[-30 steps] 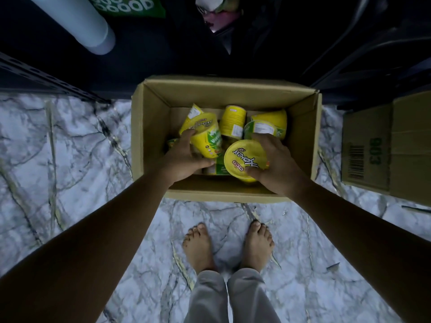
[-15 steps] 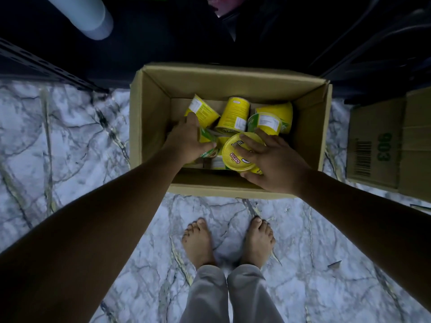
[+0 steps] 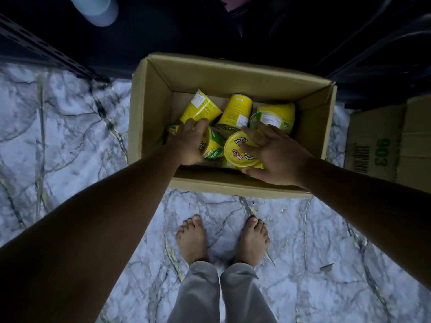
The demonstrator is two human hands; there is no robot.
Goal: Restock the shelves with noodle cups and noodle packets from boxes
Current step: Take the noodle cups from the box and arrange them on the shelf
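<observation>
An open cardboard box (image 3: pixel 233 185) stands on the marble floor and holds several yellow noodle cups. My left hand (image 3: pixel 190 142) is inside it, fingers curled over the rim of a yellow-green noodle cup (image 3: pixel 213 146) lying on its side. My right hand (image 3: pixel 276 155) spreads its fingers across the lid of another noodle cup (image 3: pixel 235 151), thumb hooked at its near rim. Three more cups (image 3: pixel 236 111) lie on their sides toward the box's far wall.
A second cardboard box (image 3: pixel 391 145) marked 903 stands at the right. A dark shelf unit (image 3: pixel 46 54) runs along the far side, with a white tube (image 3: pixel 100 10) on it. My bare feet (image 3: pixel 193 238) stand just before the box.
Both hands have moved lower and deeper into the box with their cups. The right hand's fingers have spread wider over the lid, and the view has shifted closer.
</observation>
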